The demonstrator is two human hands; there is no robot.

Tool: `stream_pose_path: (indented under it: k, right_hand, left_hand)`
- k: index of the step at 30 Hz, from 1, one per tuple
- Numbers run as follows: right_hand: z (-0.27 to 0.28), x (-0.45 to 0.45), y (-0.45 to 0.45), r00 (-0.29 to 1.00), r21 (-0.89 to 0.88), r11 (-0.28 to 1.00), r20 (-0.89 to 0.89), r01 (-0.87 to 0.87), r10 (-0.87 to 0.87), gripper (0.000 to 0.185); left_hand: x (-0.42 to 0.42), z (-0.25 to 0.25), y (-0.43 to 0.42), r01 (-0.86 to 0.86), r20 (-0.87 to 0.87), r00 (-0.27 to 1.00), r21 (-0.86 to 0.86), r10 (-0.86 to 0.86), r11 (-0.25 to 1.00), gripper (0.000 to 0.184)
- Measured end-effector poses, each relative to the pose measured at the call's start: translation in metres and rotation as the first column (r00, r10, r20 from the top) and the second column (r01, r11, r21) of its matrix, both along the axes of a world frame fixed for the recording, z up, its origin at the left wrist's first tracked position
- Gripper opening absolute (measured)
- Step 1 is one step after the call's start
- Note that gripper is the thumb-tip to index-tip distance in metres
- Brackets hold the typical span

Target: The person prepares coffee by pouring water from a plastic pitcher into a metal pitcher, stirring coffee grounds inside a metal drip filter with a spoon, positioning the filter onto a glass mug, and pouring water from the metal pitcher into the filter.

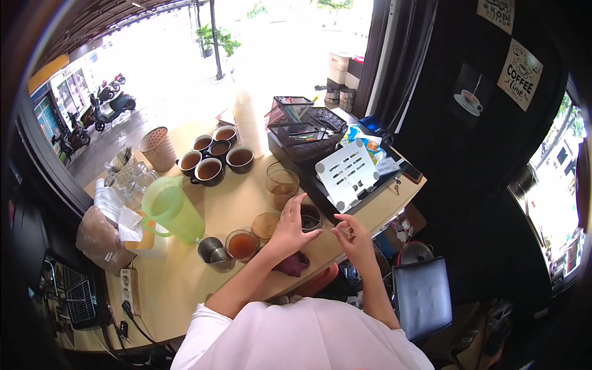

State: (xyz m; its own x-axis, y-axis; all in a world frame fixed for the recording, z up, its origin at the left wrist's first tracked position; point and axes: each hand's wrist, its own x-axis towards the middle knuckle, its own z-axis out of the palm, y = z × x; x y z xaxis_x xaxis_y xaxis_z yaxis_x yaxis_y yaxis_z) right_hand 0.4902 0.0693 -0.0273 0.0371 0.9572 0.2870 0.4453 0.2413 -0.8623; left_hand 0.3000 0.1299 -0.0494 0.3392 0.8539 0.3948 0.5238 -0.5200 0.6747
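Note:
My left hand (291, 227) is over the front edge of the table, fingers and thumb spread in a curve beside a dark cup (312, 218). Whether it touches the cup cannot be made out. My right hand (356, 240) is just right of the cup, fingertips brought together around something small and clear that I cannot make out. Left of my left forearm stand a glass of brown-orange drink (242, 245) and metal cups (216, 253). A round wooden lid (265, 226) and a glass with some brown liquid (282, 188) sit beyond my left hand. A purple cloth (292, 264) lies under my left wrist.
Several dark cups of brown drink (209, 170) are grouped at the back. A green pitcher (176, 209) stands left of them. A black mesh organizer (306, 129) and a white slotted stand (346, 176) occupy the right. A power strip (129, 290) lies front left; a black chair (422, 299) is right.

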Motion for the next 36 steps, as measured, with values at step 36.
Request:
stream_pose_path:
  k: [36]
  right_hand:
    - [0.033,-0.167,-0.023,0.918,0.065,0.947,0.274,-0.315,0.286,0.079]
  left_hand:
    - [-0.232,0.064,-0.071,-0.708,0.397,0.705,0.337,0.588,0.621,0.039]
